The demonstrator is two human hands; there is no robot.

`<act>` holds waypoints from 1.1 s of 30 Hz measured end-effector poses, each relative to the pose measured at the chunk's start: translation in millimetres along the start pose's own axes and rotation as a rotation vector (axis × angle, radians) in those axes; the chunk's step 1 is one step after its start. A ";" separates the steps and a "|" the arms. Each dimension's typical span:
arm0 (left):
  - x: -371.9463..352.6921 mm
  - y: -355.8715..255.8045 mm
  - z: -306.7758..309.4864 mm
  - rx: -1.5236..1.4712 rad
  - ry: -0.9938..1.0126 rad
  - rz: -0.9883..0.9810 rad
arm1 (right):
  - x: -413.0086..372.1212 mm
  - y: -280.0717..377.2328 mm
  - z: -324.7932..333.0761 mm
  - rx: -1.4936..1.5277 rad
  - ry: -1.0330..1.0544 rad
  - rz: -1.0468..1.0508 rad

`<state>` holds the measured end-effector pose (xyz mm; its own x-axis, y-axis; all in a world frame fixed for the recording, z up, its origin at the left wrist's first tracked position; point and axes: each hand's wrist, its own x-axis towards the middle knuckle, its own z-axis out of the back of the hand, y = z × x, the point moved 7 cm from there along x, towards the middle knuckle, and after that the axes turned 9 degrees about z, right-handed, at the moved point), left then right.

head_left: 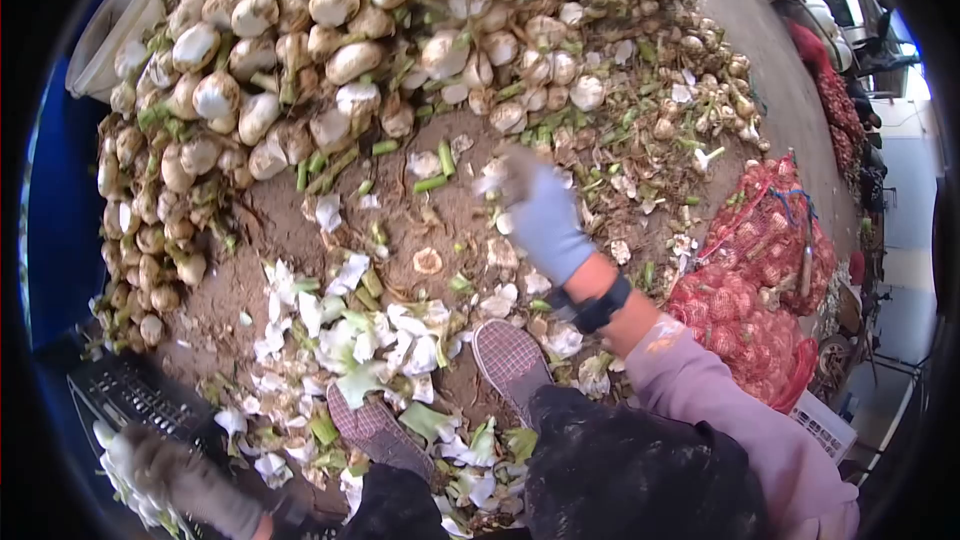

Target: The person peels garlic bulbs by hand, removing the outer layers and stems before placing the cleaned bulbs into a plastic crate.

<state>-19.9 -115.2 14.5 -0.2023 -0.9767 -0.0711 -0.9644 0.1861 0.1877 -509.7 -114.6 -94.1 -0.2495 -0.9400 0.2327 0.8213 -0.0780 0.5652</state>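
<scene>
My right hand, in a light glove with a dark band at the wrist, is over the dirt floor near the scattered peelings. Its fingers are smeared by motion, so what they hold, if anything, cannot be made out. Low on the left, my left hand, in a dirty grey glove, is blurred beside white bulbs at a black crate. Whether it grips one is unclear. Beyond both hands lies a large heap of pale bulbs with roots and cut stems.
White and green peelings surround my shoes. Red net sacks of bulbs stand at the right. A white bucket is at the upper left, by a blue surface. More red sacks lie farther off.
</scene>
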 end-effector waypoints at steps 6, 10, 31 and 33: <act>-3.9 -6.7 43.6 0.556 -0.245 -0.059 | 92.0 -169.2 64.9 -0.548 0.053 -0.180; 16.1 94.9 111.3 1.261 -0.462 0.129 | 74.3 -166.9 48.6 -0.104 0.078 -0.355; 29.9 189.0 154.5 2.228 0.016 0.429 | -50.7 49.0 -64.1 0.137 0.910 -0.159; 28.0 192.7 153.6 2.173 0.117 0.361 | -81.1 94.2 -89.8 0.541 0.800 0.249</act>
<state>-237.5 -90.4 -101.8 -0.4368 -0.8678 -0.2371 0.4401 0.0237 -0.8976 -366.1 -75.5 -130.7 0.4812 -0.8714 -0.0956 0.4088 0.1265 0.9038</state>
